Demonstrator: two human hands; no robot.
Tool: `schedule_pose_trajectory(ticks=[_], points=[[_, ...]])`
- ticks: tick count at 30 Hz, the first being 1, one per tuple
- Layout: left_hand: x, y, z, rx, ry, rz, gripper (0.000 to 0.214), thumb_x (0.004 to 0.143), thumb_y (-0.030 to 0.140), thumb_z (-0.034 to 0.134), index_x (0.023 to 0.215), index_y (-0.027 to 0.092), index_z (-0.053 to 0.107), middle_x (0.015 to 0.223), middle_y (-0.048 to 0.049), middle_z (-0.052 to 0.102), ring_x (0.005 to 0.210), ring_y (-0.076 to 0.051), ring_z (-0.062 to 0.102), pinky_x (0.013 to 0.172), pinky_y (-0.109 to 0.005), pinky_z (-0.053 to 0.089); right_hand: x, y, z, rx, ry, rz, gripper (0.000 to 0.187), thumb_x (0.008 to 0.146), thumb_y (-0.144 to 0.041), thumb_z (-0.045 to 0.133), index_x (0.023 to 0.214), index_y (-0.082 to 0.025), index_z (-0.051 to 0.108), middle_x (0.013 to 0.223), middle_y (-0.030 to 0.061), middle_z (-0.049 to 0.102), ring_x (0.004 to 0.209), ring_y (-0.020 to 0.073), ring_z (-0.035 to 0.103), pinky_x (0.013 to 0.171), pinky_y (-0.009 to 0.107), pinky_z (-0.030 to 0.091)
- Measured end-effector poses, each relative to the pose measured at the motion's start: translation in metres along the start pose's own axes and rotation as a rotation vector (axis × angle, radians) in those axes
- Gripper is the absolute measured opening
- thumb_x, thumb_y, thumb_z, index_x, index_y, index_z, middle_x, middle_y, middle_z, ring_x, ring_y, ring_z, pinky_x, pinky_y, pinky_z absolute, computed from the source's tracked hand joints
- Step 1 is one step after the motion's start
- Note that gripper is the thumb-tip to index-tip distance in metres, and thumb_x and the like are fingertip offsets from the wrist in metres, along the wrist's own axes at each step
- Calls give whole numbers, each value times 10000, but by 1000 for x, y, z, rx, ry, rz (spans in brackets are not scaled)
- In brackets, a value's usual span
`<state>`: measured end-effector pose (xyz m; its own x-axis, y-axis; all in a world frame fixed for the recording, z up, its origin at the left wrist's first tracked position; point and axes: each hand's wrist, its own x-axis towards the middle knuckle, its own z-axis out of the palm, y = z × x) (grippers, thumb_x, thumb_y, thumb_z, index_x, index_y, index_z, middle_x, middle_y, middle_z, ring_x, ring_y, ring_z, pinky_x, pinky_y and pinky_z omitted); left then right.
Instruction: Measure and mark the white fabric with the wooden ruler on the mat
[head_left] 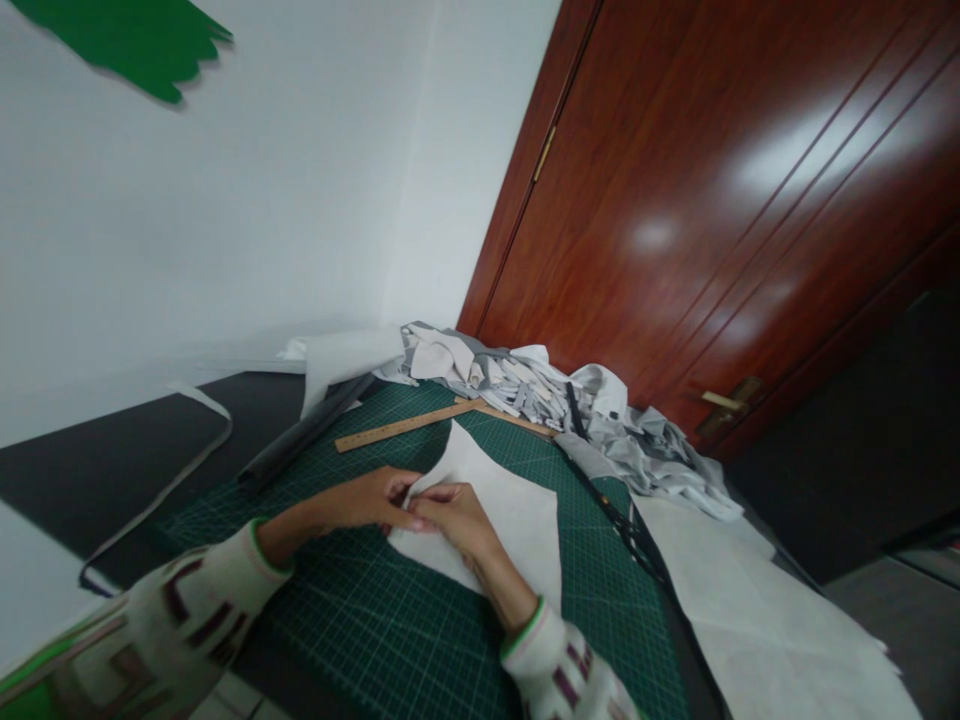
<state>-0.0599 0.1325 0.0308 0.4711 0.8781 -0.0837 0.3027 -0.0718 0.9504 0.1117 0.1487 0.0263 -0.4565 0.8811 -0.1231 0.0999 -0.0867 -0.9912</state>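
Note:
A white, roughly triangular piece of fabric (510, 510) lies on a green cutting mat (360, 610). My left hand (367, 497) and my right hand (454, 520) meet at the fabric's left edge. Both hands have their fingers pinched together on that edge. Patterned knit sleeves cover both wrists.
A wooden ruler (401, 427) lies on the mat behind the fabric. A heap of grey and white scraps (555, 400) sits at the back right. Black scissors (637, 535) rest on the mat's right edge, beside a large white sheet (757, 610). A dark roll (300, 440) lies at left. A wooden door (712, 200) stands behind.

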Motion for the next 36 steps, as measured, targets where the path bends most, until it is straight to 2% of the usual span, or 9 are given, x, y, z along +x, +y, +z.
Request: schedule_pose_trajectory(ticks=[2,6,11,16,26,36], points=[[-4,4,-3,0,-10,-2,360,682,454,789,831,168,630,684,36,530,645,-146,500,573,-231,379,0,0,0,27,-6,18,99,559,-259,711,606,-175,737,542,-39,644,520,99,524,571,235,400],[-13,12,-11,-157,-79,-75,413,724,527,743,921,168,689,879,-26,652,806,-183,582,661,-239,451,1,-1,-1,75,-12,58,210,541,-345,765,602,-152,711,546,-6,652,531,106,576,597,247,469],[-15,11,-15,-341,55,-162,491,606,560,823,870,159,721,809,-22,627,792,-177,575,695,-264,509,0,-2,-3,118,-12,54,327,519,-441,794,601,-150,668,532,-4,642,531,97,585,598,236,487],[-13,13,-11,-334,106,-207,563,546,547,858,927,153,729,876,-39,665,826,-182,593,678,-251,517,-1,-1,-4,128,-26,45,333,532,-442,800,595,-149,655,511,-12,626,525,95,585,595,230,485],[-12,16,-6,-373,188,-233,574,490,544,871,901,170,725,851,-31,689,813,-179,611,625,-231,513,-1,1,-5,140,-46,39,356,539,-456,811,606,-146,650,564,-2,648,534,95,593,611,243,494],[-13,16,-6,-335,176,-213,503,537,521,850,873,163,742,844,-39,694,799,-190,637,647,-244,521,0,0,-5,137,-49,44,389,544,-493,804,607,-139,657,559,-6,640,511,82,577,585,229,472]])
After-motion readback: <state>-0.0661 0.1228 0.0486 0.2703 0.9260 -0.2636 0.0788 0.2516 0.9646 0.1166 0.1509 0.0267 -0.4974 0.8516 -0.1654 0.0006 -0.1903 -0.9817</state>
